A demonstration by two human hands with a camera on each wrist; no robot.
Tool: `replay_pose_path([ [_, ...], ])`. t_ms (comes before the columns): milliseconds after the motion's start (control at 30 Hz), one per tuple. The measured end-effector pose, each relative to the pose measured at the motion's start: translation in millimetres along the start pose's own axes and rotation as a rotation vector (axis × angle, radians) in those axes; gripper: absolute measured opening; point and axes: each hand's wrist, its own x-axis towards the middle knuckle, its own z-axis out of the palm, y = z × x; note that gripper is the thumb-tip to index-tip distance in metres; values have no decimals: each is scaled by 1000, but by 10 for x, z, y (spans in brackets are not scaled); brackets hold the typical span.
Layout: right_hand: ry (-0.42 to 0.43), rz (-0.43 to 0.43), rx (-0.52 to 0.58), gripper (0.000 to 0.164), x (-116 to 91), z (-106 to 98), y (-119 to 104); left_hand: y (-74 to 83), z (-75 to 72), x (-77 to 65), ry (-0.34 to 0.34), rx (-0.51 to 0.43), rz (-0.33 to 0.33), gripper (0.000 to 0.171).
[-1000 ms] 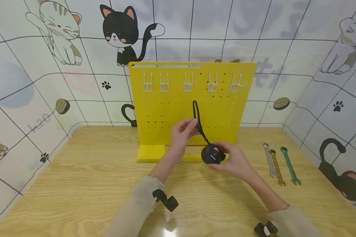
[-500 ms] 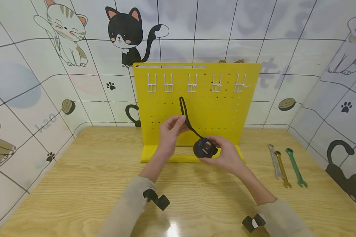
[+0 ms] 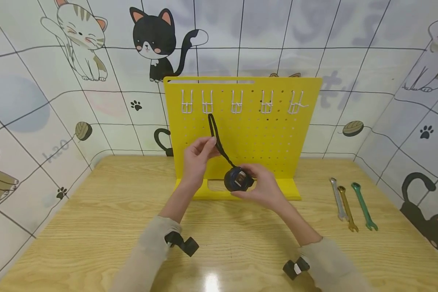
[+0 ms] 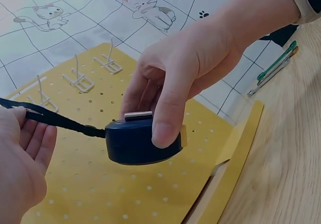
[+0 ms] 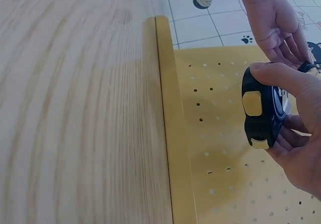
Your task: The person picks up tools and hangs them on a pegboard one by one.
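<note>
A dark blue and black tape measure (image 3: 236,179) with yellow parts is held up in front of the yellow pegboard (image 3: 255,142). My right hand (image 3: 262,187) grips its case between thumb and fingers. From the case a black wrist strap (image 3: 220,148) runs up to the left, and my left hand (image 3: 200,160) pinches it between thumb and fingers. The strap's looped end points upward, just below the second white hook (image 3: 207,103) from the left. In the left wrist view, the strap (image 4: 65,121) is stretched between the left hand and the case.
Several white wire hooks line the pegboard's upper part, including a middle hook (image 3: 237,103). To the right on the wooden table (image 3: 131,227) lie a silver wrench (image 3: 338,199), a gold wrench (image 3: 348,209) and a green wrench (image 3: 364,207). Cat-patterned walls stand behind and at both sides.
Both hands have moved left and slightly up with the tape measure and strap. The loop has gone from near the board's middle to below the second hook. The wrenches lie still.
</note>
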Motion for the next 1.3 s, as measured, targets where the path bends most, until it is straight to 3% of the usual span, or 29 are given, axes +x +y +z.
replay_pose_path([
  [233,-3,-18,62,70,128,157,-83,110,-93,25,42,149,106,20],
  [467,-4,16,112,71,274,319,-200,202,-224,92,45,190,166,22],
  [900,-52,77,177,71,427,504,-378,302,-421,215,79,183,137,24],
  [1300,-16,78,197,70,490,597,-390,294,-502,301,111,196,66,28],
])
